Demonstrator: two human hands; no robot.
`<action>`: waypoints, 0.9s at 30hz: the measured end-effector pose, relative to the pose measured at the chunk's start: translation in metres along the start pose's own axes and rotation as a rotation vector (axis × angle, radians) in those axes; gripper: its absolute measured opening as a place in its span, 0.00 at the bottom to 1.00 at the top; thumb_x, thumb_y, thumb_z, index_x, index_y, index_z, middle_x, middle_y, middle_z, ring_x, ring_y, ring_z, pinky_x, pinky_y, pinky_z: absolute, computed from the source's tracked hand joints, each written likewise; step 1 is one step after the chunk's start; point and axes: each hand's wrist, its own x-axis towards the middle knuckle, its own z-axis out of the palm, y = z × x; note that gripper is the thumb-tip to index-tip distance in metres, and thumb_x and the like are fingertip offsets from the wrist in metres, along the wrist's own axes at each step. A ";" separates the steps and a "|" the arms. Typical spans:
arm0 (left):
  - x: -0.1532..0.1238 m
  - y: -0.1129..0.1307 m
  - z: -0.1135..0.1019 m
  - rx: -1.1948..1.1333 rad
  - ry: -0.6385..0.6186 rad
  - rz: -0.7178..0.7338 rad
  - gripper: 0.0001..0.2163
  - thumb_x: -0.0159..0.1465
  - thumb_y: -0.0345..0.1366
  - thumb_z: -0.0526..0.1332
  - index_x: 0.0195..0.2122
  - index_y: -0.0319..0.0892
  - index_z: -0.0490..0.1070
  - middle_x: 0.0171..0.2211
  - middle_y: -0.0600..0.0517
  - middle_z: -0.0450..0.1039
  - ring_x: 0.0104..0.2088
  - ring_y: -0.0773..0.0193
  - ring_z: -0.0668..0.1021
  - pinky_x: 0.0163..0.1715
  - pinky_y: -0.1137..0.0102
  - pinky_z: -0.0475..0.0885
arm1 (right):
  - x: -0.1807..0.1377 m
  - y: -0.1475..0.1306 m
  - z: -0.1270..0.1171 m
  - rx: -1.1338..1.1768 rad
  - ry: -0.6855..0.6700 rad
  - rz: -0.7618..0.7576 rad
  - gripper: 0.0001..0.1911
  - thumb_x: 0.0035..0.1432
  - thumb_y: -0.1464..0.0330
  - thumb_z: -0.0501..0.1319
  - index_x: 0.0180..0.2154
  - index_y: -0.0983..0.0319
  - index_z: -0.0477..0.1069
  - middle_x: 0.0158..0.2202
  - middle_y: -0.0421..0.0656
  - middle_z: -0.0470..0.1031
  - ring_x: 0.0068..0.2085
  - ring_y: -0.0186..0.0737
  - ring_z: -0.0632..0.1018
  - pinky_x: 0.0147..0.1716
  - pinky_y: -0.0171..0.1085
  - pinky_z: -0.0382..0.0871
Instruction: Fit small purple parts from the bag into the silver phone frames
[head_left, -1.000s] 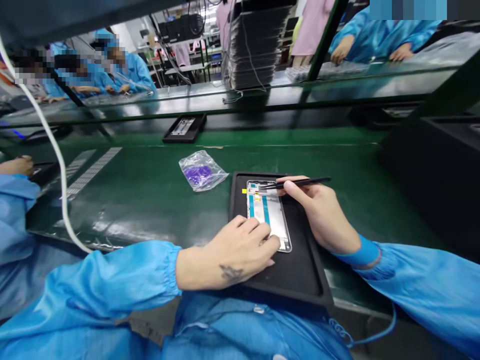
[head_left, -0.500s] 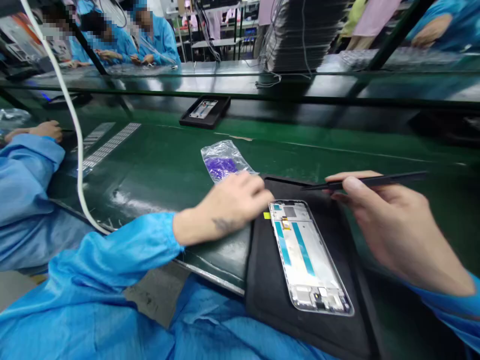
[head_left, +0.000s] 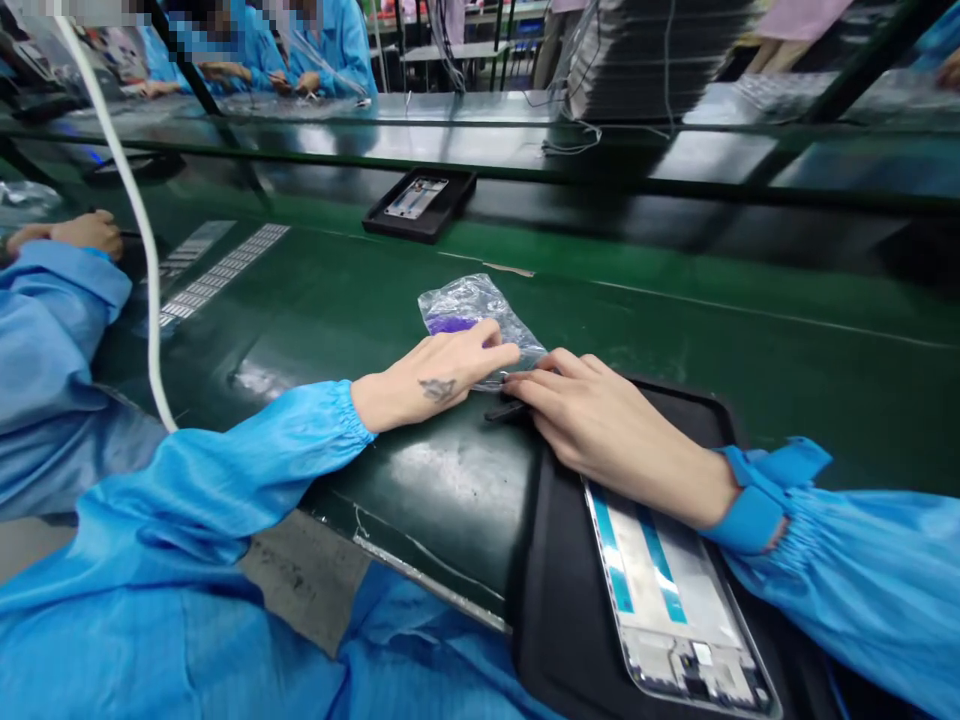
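I record both hands moved from the phone frame [head_left: 694, 610] to the plastic bag [head_left: 480, 298], mid-view: left hand [head_left: 442, 375] over it, grip unclear; right hand [head_left: 622, 430] clasping black tweezers [head_left: 504, 411]. The frame lies in its tray [head_left: 555, 600], lower right, work apparently paused.

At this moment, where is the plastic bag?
The bag lies on the table near the middle of the head view, partly hidden by the left hand, to the left of the right hand.

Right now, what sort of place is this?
Likely an electronics workshop: a phone frame lies in a black tray, several people wear blue smocks, and a long green table runs across the view.
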 end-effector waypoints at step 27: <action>-0.006 -0.015 0.008 -0.069 0.098 0.074 0.12 0.72 0.27 0.50 0.46 0.40 0.73 0.49 0.45 0.70 0.47 0.58 0.72 0.46 0.64 0.73 | -0.004 -0.002 0.002 0.030 0.032 -0.021 0.13 0.65 0.76 0.54 0.44 0.67 0.77 0.37 0.51 0.78 0.40 0.48 0.71 0.36 0.42 0.58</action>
